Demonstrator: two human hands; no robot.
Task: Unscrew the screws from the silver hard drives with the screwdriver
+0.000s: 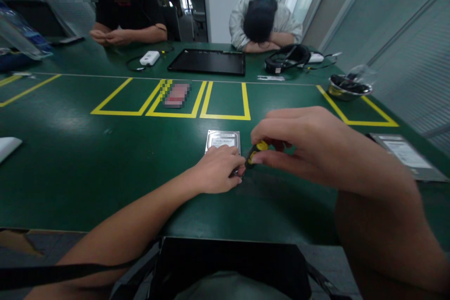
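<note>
Green table with yellow tape boxes. My left hand pressed flat on the hard drive. My right hand pinched a yellow-black screwdriver at its corner.

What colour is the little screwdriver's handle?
The screwdriver handle is yellow and black, pinched in the right hand; the head view shows it.

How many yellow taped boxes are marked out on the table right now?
5: three side by side mid-table, one far right, one partly cut off at the left edge. More may lie out of view.
</note>
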